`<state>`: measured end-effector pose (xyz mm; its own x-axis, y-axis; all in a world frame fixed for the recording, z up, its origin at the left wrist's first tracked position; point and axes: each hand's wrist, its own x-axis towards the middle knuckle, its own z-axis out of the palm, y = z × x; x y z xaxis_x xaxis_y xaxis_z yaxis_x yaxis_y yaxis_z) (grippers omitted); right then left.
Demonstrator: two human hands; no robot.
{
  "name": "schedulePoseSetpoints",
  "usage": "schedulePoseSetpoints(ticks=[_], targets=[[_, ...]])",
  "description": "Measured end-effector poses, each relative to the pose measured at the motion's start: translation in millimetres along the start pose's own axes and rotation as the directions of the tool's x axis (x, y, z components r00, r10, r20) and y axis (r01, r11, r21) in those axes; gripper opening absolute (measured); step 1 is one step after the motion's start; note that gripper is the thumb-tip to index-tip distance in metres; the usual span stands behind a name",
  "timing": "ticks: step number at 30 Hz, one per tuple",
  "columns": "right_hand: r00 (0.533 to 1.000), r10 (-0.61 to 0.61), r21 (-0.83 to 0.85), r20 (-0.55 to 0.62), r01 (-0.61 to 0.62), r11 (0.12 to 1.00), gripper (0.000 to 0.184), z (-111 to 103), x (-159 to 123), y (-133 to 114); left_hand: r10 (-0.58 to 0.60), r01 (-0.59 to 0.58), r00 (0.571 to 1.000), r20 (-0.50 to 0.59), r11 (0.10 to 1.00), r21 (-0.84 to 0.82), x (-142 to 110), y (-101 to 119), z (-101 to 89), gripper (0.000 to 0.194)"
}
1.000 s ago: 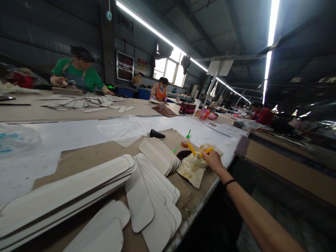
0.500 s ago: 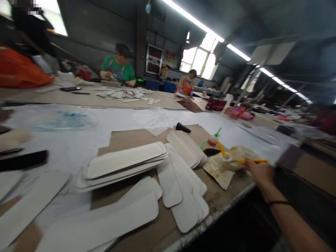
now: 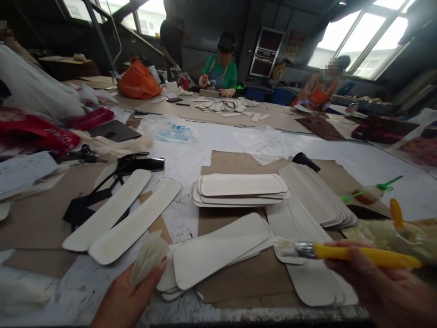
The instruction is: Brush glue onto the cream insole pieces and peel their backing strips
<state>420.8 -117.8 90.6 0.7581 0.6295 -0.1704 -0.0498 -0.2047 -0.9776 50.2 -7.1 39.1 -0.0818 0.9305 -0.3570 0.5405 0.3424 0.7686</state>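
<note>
My right hand [image 3: 385, 287] at the lower right is closed round a yellow-handled brush [image 3: 341, 252], its pale bristles pointing left over a fan of white oblong pieces [image 3: 307, 269]. At the bottom edge my left hand [image 3: 126, 296] pinches a small folded white piece [image 3: 148, 255] beside a flat white oblong piece [image 3: 221, 248]. A neat stack of the same pieces [image 3: 241, 189] lies on brown cardboard [image 3: 239, 161] in the middle. A second yellow brush [image 3: 396, 212] stands in a glue-stained wad at the right.
Two long white pieces [image 3: 119, 218] lie at the left near black straps [image 3: 99, 193]. A glue bottle with a green nozzle [image 3: 372, 192] is at the right. Red and orange bags [image 3: 136, 82] sit at the far left. Other people [image 3: 221, 68] work at the far table.
The view has swung left and down. My right hand has lifted the yellow brush from the glue wad and brought it left over the pieces. My left hand has come into view.
</note>
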Motion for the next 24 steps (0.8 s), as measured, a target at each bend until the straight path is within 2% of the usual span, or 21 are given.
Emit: schedulePoseSetpoints(ticks=[1,2,4,5,7,9,10,12,15,18,24], targets=[[0.986,0.072,0.0,0.151,-0.073,0.997,0.031,30,-16,-3,-0.02,0.02,1.0,0.002,1.0,-0.006,-3,4,2.6,0.04],[0.965,0.078,0.006,0.251,-0.082,0.997,0.03,58,-31,-6,-0.021,0.021,1.0,0.017,0.999,-0.028,-5,7,4.9,0.037],[0.927,0.026,0.053,0.374,-0.049,0.997,0.028,103,-52,-8,-0.017,0.023,0.997,0.077,0.997,-0.075,-9,13,7.3,0.036],[0.895,0.013,0.055,0.447,-0.042,0.998,0.028,119,-58,-7,-0.011,0.021,0.994,0.106,0.995,-0.096,-10,15,7.0,0.037],[0.832,0.003,0.028,0.554,-0.022,0.999,0.029,137,-63,-2,0.016,0.0,0.988,0.151,0.994,-0.106,-10,17,3.1,0.039],[0.795,0.012,-0.013,0.606,-0.005,1.0,0.03,143,-63,3,0.038,-0.022,0.981,0.192,0.996,-0.081,-12,18,-2.8,0.038],[0.794,0.017,-0.027,0.607,-0.001,1.0,0.029,143,-62,4,0.037,-0.023,0.976,0.213,0.998,-0.067,-13,18,-5.5,0.039],[0.815,0.029,-0.04,0.579,-0.007,0.999,0.029,142,-61,4,-0.001,0.013,0.965,0.263,0.999,-0.045,-17,15,-7.7,0.043],[0.844,0.056,-0.039,0.533,-0.041,0.998,0.03,143,-63,-1,-0.081,0.127,0.914,0.397,0.988,-0.089,-25,9,-1.1,0.047],[0.838,0.065,-0.036,0.541,-0.054,0.998,0.029,146,-65,-2,-0.091,0.195,0.863,0.496,0.967,-0.163,-29,4,12.3,0.046],[0.808,0.063,-0.086,0.586,-0.015,0.996,0.029,145,-62,6,-0.101,0.225,0.901,0.422,0.941,-0.254,-20,8,26.0,0.039]])
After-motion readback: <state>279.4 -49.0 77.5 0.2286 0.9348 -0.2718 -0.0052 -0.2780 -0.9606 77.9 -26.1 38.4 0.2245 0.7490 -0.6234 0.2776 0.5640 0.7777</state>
